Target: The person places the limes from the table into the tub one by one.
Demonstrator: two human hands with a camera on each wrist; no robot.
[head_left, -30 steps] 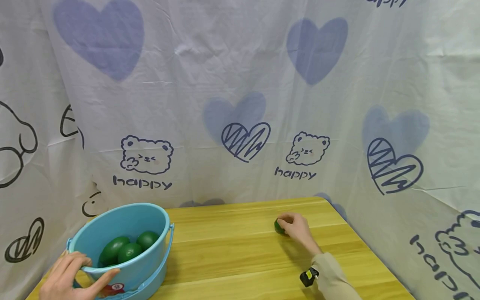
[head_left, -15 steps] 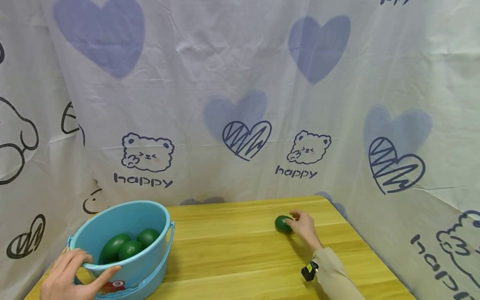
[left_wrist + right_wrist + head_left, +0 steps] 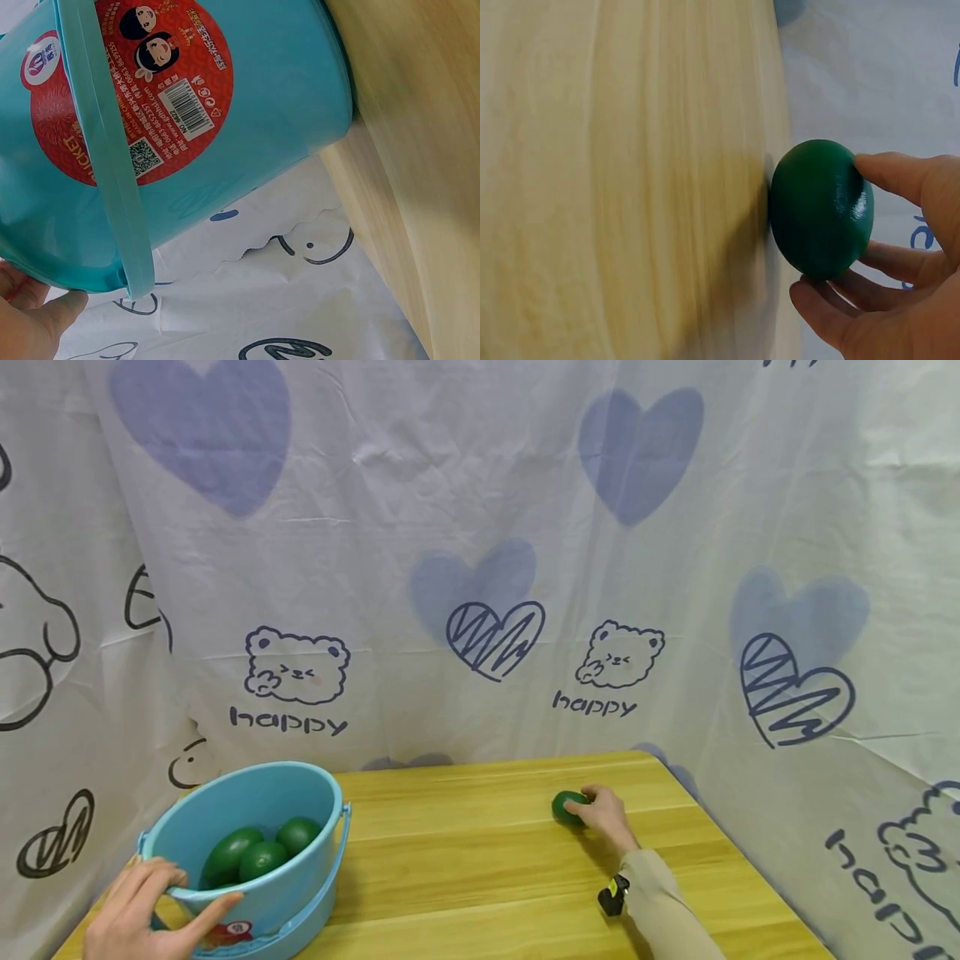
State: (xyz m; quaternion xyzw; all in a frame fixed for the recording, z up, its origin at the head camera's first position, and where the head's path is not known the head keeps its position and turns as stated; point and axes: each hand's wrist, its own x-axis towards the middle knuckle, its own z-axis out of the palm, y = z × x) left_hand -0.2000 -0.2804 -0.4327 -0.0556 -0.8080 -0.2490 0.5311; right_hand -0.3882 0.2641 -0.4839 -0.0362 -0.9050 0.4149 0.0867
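Observation:
A light blue bucket (image 3: pixel 300 893) stands tilted at the left of the table. My left hand (image 3: pixel 138 910) grips its near rim, fingers over the edge and thumb along the outside. Inside lie several smooth, dark green avocados (image 3: pixel 262 860). In the left wrist view, the bucket's wall carries a red label (image 3: pixel 169 97), and part of the left hand (image 3: pixel 34 322) shows at the rim. Far to the right, my right hand (image 3: pixel 606 817) pinches another avocado (image 3: pixel 567 807) at the tabletop. The right wrist view shows fingertips on opposite sides of this avocado (image 3: pixel 821 214).
The wooden table (image 3: pixel 450 860) reaches back to a white curtain (image 3: pixel 390 527) printed with hearts and bears. Another stretch of curtain (image 3: pixel 900 693) hangs along the right side. The bucket's handle (image 3: pixel 343 852) hangs down its right side.
My right hand first covered most of the avocado, then drew back to the right and loosened, and now its fingers close on it again. The left hand stays on the bucket rim.

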